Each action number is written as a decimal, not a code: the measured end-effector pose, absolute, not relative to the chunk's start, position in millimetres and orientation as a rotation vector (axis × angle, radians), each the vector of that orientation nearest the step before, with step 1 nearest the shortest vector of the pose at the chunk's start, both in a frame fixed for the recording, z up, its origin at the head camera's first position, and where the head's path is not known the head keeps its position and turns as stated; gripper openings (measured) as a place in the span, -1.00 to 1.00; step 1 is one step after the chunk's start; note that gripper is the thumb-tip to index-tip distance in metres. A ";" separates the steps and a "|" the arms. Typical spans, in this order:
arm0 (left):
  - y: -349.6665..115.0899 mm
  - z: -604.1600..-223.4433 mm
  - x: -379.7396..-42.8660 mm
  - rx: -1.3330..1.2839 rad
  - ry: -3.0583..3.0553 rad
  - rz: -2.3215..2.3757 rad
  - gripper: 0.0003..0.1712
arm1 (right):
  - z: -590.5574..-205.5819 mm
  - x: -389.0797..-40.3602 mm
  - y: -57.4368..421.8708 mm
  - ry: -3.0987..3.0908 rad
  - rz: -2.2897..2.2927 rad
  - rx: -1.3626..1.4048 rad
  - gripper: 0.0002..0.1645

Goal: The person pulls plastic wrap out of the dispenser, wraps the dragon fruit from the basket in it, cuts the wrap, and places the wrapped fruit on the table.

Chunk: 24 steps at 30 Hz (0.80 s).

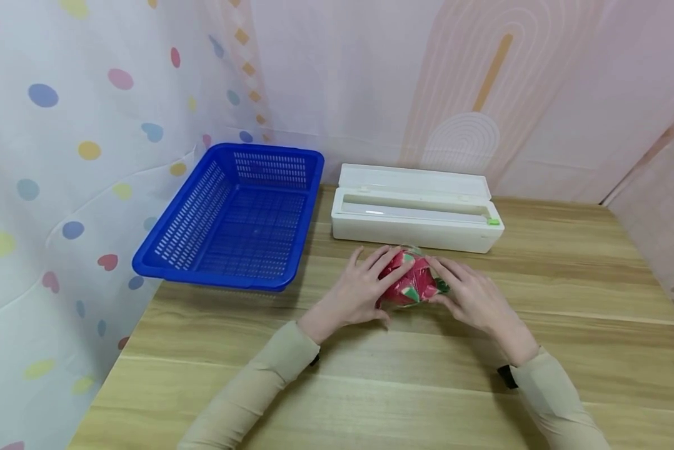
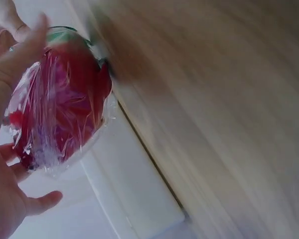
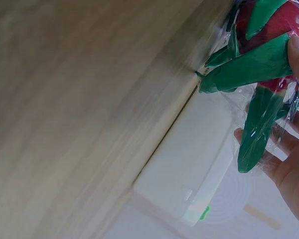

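A red dragon fruit (image 1: 407, 281) with green scale tips, wrapped in clear cling film, is between both hands at the table's middle. Over its left side my left hand (image 1: 359, 290) spreads its fingers and holds it; the thumb stands off near the table. My right hand (image 1: 472, 294) grips the leafy right end. In the left wrist view, film wrinkles tightly across the fruit (image 2: 65, 99). The right wrist view has the thumb against a long green scale (image 3: 249, 67), with fingers behind the film. Behind the fruit stands a white cling film dispenser (image 1: 416, 231), lid raised.
An upright-sided blue plastic basket (image 1: 300, 250) with slotted walls stands at the left on the wooden table (image 1: 371, 387). A green slider (image 1: 492, 221) sits at the dispenser's right end. Patterned curtains (image 1: 342, 81) close off the back and sides.
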<state>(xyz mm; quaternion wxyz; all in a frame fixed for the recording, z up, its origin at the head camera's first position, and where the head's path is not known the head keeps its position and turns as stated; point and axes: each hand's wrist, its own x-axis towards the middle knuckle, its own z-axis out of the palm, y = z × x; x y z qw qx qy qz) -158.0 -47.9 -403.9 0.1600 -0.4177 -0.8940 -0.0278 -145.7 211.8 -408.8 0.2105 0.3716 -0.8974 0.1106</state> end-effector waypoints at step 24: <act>-40.1 -398.8 -178.0 -1.074 -2.685 -0.325 0.17 | -400.3 -161.4 204.1 -2.638 0.291 0.969 0.11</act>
